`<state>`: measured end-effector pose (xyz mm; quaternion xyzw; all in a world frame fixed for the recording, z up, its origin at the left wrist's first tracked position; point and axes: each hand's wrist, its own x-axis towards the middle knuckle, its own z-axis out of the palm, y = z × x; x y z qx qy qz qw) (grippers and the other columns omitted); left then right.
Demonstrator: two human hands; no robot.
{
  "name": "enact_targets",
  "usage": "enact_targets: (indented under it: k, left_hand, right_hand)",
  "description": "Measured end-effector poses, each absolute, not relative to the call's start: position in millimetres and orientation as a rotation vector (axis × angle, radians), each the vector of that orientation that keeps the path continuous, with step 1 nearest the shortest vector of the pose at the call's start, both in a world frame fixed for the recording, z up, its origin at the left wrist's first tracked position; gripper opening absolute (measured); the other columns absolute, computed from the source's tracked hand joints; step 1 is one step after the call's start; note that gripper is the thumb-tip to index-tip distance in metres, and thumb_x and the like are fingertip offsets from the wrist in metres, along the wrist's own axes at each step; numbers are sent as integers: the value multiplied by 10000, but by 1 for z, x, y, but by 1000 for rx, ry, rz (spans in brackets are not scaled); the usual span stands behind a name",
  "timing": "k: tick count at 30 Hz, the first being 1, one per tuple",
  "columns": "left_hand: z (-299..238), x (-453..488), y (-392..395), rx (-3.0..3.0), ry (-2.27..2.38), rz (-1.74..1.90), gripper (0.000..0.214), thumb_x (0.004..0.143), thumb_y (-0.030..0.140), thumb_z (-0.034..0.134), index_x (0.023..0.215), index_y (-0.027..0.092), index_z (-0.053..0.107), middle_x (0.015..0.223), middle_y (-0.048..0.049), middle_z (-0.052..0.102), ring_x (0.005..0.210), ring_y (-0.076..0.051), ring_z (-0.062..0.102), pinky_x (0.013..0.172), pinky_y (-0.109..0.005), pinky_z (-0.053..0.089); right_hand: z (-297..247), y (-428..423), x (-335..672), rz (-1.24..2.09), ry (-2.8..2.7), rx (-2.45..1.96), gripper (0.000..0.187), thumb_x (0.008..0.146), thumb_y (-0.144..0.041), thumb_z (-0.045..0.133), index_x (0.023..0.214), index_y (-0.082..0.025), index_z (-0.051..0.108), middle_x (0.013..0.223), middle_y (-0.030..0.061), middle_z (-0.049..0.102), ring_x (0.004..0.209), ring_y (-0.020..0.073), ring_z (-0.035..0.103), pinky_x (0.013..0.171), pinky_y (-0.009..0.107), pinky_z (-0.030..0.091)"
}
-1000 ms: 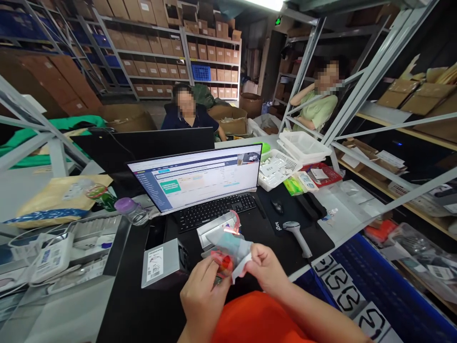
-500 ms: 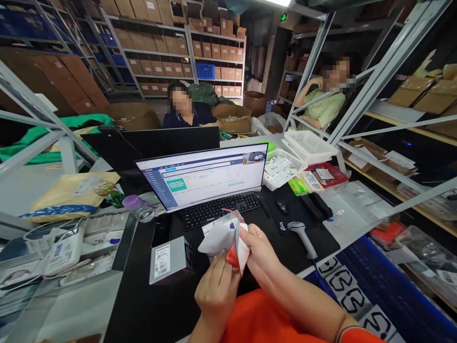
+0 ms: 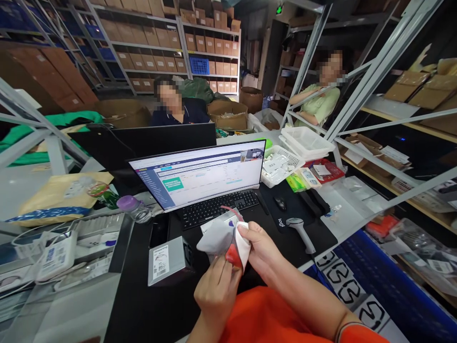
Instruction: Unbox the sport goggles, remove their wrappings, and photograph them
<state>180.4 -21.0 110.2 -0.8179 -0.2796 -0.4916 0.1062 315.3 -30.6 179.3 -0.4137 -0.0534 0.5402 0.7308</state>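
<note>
A limp white-and-grey pouch (image 3: 216, 238) with red showing inside its fold is held up in front of me. My right hand (image 3: 262, 245) grips its white right edge between thumb and fingers. At the lower edge, beside the red part, the fingers of my left hand (image 3: 216, 286) are pinched on the pouch; their tips are partly hidden. Behind the pouch lies a pale, flat printed item, mostly covered, with a thin pink strip (image 3: 230, 208) sticking up near it. A small grey box (image 3: 167, 262) with a white label stands to the left of my hands.
A monitor (image 3: 200, 176) and keyboard (image 3: 214, 207) stand ahead. On the right lie a mouse (image 3: 280, 204) and barcode scanner (image 3: 302, 234); on the left, a purple-lidded bottle (image 3: 134, 209) and a tray of packaged items. Two people sit beyond the desk, among metal shelf frames.
My view has shifted slightly, so the surroundings sit a little further left. Both hands keep their hold on the pouch, and its red part bulges a bit more into view.
</note>
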Motion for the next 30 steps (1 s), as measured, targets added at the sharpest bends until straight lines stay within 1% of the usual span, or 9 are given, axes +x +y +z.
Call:
enact_targets:
  k: [3, 6, 8, 10, 13, 18, 23, 28, 30]
  left_hand:
    - [111, 182, -17, -2395, -823, -1428, 149, 878, 201, 698, 1004, 122, 688, 908, -105, 777, 798, -222, 738, 710, -281, 519]
    - [113, 185, -14, -2392, -905, -1441, 113, 900, 198, 662, 974, 118, 692, 914, -110, 774, 791, -223, 735, 688, -279, 507]
    - [114, 186, -14, -2370, -1002, -1469, 66, 905, 162, 634, 913, 126, 689, 877, -104, 766, 736, -213, 721, 637, -274, 487]
    - [114, 186, -15, -2362, -1087, -1477, 61, 898, 126, 624, 885, 134, 683, 851, -95, 759, 705, -206, 710, 606, -270, 471]
    - [110, 183, -19, -2395, -995, -1467, 68, 892, 166, 660, 933, 117, 686, 878, -114, 764, 750, -231, 724, 665, -291, 508]
    - [103, 178, -22, -2399, -834, -1452, 142, 900, 219, 679, 961, 91, 681, 882, -149, 768, 785, -253, 737, 724, -318, 536]
    - [101, 181, -20, -2438, -870, -1407, 148, 915, 223, 665, 998, 101, 675, 911, -123, 776, 811, -237, 743, 721, -305, 530]
    - [99, 179, -16, -2417, -903, -1403, 147, 908, 234, 673, 993, 113, 679, 893, -100, 779, 776, -222, 740, 694, -294, 516]
    - [100, 178, -14, -2409, -914, -1404, 146, 907, 242, 671, 980, 117, 681, 895, -103, 778, 780, -228, 739, 687, -294, 514]
  right_hand:
    - [175, -26, 313, 1180, -63, -888, 783, 463, -363, 969, 538, -210, 206, 526, -84, 394, 523, 63, 337, 507, 190, 326]
    - [161, -36, 294, 1006, -223, -974, 711, 596, -444, 902, 548, -222, 228, 507, -95, 312, 500, 68, 265, 472, 204, 261]
    - [153, -44, 283, 881, -379, -1089, 681, 632, -431, 874, 519, -224, 235, 506, -95, 267, 502, 72, 233, 468, 218, 229]
    - [150, -48, 281, 839, -487, -1174, 679, 611, -383, 881, 482, -220, 235, 502, -92, 256, 506, 70, 224, 469, 226, 213]
    - [156, -43, 293, 968, -389, -1093, 697, 547, -354, 914, 501, -218, 233, 496, -99, 281, 498, 62, 240, 470, 211, 215]
    - [168, -25, 313, 1212, -36, -859, 765, 450, -308, 972, 531, -209, 218, 512, -77, 452, 508, 65, 391, 500, 186, 348]
    - [162, -16, 312, 1240, 78, -872, 781, 397, -280, 981, 539, -213, 216, 498, -92, 440, 512, 79, 447, 534, 205, 432]
    - [160, -14, 310, 1200, -22, -917, 775, 408, -303, 970, 531, -219, 209, 478, -95, 401, 488, 60, 375, 480, 182, 337]
    - [158, -19, 303, 1143, -99, -951, 725, 456, -326, 948, 540, -223, 235, 488, -94, 396, 490, 62, 344, 474, 188, 303]
